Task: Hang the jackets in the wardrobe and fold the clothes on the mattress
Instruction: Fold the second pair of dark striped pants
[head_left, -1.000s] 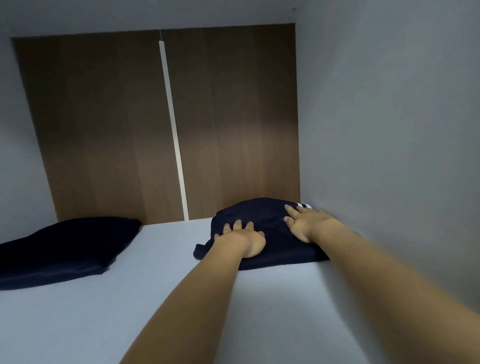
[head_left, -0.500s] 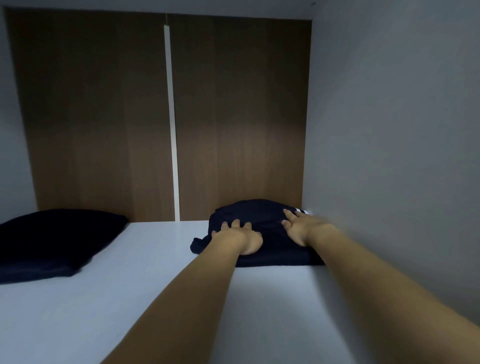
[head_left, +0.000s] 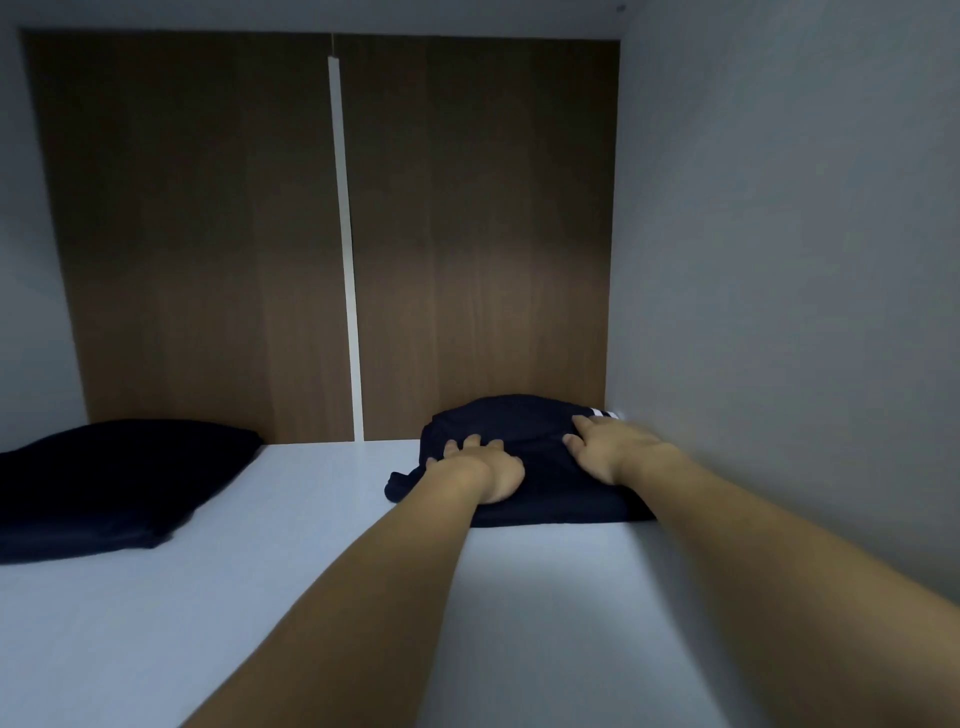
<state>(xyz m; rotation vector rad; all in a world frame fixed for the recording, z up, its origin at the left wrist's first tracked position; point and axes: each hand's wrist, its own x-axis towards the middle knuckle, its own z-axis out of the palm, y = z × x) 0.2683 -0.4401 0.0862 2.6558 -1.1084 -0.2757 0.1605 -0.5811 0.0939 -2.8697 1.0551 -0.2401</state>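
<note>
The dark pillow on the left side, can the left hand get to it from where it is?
Probably yes. The left hand rests flat on the folded dark clothes, holding nothing, and only bare white mattress lies between it and the dark pillow. It would have to swing well to the left, though.

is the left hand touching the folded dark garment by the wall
Touching. The head view shows the left hand lying palm down on the folded dark garment, fingers spread over the cloth with no gap visible.
</note>
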